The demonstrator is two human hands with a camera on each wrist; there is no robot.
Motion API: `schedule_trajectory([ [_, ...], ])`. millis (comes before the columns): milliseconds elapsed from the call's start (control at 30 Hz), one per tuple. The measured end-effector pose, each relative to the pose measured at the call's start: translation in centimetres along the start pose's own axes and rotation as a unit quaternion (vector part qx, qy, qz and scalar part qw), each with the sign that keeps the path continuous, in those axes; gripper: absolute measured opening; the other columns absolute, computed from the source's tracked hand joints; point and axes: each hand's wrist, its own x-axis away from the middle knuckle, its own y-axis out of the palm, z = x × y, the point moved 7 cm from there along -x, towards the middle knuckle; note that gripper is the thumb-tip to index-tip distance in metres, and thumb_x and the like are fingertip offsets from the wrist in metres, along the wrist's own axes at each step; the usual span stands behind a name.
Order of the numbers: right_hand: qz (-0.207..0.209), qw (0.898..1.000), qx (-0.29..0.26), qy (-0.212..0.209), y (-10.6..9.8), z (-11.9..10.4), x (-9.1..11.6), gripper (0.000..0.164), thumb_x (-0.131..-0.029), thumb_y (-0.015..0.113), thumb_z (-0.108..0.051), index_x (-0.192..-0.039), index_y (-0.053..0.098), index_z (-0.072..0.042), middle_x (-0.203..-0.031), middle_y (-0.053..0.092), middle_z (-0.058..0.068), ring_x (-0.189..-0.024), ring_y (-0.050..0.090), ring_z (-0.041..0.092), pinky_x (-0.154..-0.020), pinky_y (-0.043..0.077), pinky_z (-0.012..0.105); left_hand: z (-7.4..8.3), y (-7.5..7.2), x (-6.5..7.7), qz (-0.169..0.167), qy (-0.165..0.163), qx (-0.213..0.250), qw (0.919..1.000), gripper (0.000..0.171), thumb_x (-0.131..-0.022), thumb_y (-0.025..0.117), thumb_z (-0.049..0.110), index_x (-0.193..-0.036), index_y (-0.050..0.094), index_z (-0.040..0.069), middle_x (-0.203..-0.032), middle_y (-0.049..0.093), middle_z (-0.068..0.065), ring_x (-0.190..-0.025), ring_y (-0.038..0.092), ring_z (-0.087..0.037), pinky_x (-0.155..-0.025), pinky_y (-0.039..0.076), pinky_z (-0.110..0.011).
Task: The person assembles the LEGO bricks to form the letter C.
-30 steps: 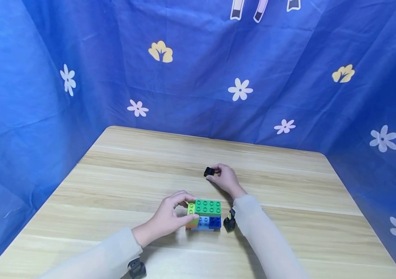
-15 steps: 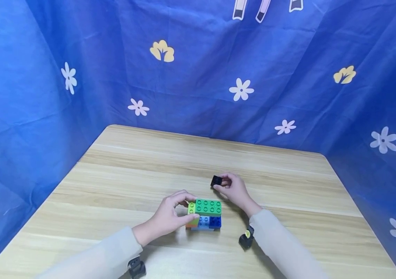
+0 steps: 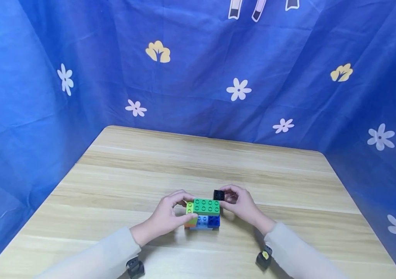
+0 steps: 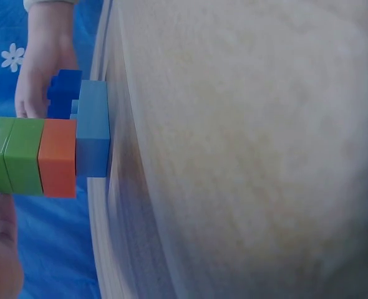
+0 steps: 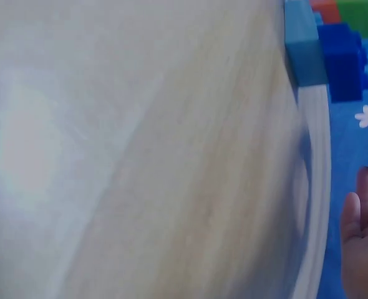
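A small structure of toy building bricks stands in front of me on the table. Its light blue base brick (image 4: 93,134) carries an orange brick (image 4: 58,156) at the left and a dark blue brick (image 3: 213,221) at the right. Lime green bricks (image 4: 25,156) rise above the orange one, and a green brick (image 3: 206,207) lies across the top, reaching right. My left hand (image 3: 163,216) grips the lime green end between thumb and fingers. My right hand (image 3: 244,204) pinches a black brick (image 3: 219,195) just behind the green brick's right end; the black brick's lower part is hidden.
The wooden table (image 3: 142,162) spreads out around both hands. A blue patterned cloth (image 3: 198,77) hangs behind it and along both sides. Each wrist wears a small black camera, such as the right wrist camera (image 3: 264,260).
My right hand has drawn the black brick back towards me and slightly right, from farther out on the table to close by the structure. My left hand keeps its grip in the same place.
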Motion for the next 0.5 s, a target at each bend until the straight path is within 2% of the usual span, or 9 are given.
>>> schedule_trajectory([
  [67, -0.016, 1.000, 0.010, -0.017, 0.0, -1.4, 0.6, 0.033, -0.078, 0.073, 0.004, -0.108, 0.062, 0.006, -0.095, 0.063, 0.010, -0.082, 0.061, 0.019, -0.078, 0.055, 0.034, 0.3, 0.0, -0.1, 0.002, -0.002, -0.003, 1.0000, 0.035, -0.073, 0.080, 0.004, -0.105, 0.065, 0.004, -0.100, 0.066, -0.001, -0.087, 0.060, -0.014, -0.077, 0.053, -0.040],
  [267, -0.052, 0.998, 0.011, -0.033, 0.1, -2.8, 1.5, 0.034, -0.075, 0.075, 0.004, -0.107, 0.063, 0.004, -0.097, 0.065, 0.009, -0.083, 0.061, 0.019, -0.078, 0.054, 0.039, 1.9, -0.1, -0.3, 0.003, 0.003, -0.008, 1.0000, 0.035, -0.069, 0.079, -0.006, -0.101, 0.064, -0.004, -0.096, 0.066, -0.009, -0.084, 0.060, -0.019, -0.075, 0.054, -0.041],
  [333, -0.062, 0.997, 0.003, -0.036, 0.1, -3.2, 1.8, 0.035, -0.074, 0.076, 0.004, -0.106, 0.063, 0.003, -0.097, 0.065, 0.008, -0.083, 0.061, 0.020, -0.078, 0.054, 0.040, 1.7, -0.1, -0.3, 0.002, 0.004, -0.009, 0.9999, 0.035, -0.069, 0.079, -0.005, -0.101, 0.064, -0.003, -0.097, 0.066, -0.008, -0.085, 0.060, -0.019, -0.075, 0.054, -0.041],
  [500, -0.074, 0.996, 0.009, -0.040, 0.1, -4.1, 2.6, 0.036, -0.072, 0.079, 0.001, -0.105, 0.064, 0.003, -0.092, 0.063, 0.004, -0.080, 0.060, 0.024, -0.076, 0.054, 0.037, 0.1, 0.1, -0.1, 0.002, 0.005, -0.009, 0.9999, 0.036, -0.072, 0.081, 0.003, -0.104, 0.065, 0.004, -0.100, 0.066, -0.002, -0.086, 0.060, -0.015, -0.077, 0.053, -0.041],
])
